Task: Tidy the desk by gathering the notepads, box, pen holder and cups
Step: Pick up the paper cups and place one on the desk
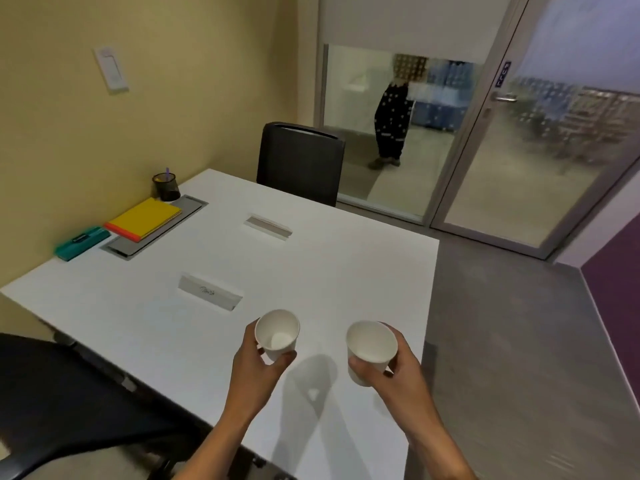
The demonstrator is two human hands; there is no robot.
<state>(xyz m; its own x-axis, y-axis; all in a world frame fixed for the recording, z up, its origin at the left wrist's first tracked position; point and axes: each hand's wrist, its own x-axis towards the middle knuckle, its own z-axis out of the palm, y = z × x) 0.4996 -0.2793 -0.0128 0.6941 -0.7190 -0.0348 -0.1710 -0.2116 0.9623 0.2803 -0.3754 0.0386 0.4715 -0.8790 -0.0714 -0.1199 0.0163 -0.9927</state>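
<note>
white desk (214, 258): hands (258, 362) hold two cups (277, 332).

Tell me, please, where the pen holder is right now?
In the head view, the pen holder stands at the desk's far left corner by the wall, behind the yellow notepads.

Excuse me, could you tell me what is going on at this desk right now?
A person is tidying the desk. The left hand holds one white paper cup and the right hand holds another cup, both above the near edge. The notepads, box and pen holder sit along the wall.
</note>
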